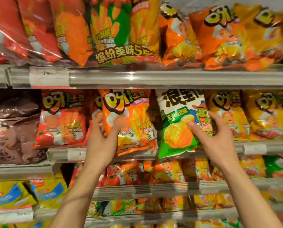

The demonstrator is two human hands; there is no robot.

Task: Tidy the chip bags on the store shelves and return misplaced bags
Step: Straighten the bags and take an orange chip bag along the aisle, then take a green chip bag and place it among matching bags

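On the middle shelf, my left hand (103,139) grips an orange chip bag (134,122) by its left edge, thumb across the front. My right hand (214,135) holds a white and green chip bag (175,129) with a cartoon frog, thumb on its front and fingers behind its right side. That bag tilts and its bottom hangs past the shelf edge. The two bags stand side by side, nearly touching.
A red-orange bag (62,119) and brown bags (14,129) stand to the left, yellow bags (260,116) to the right. The upper shelf rail (170,78) carries large multipacks (121,30). Lower shelves (154,188) hold smaller bags, with yellow and blue bags (22,195) at the lower left.
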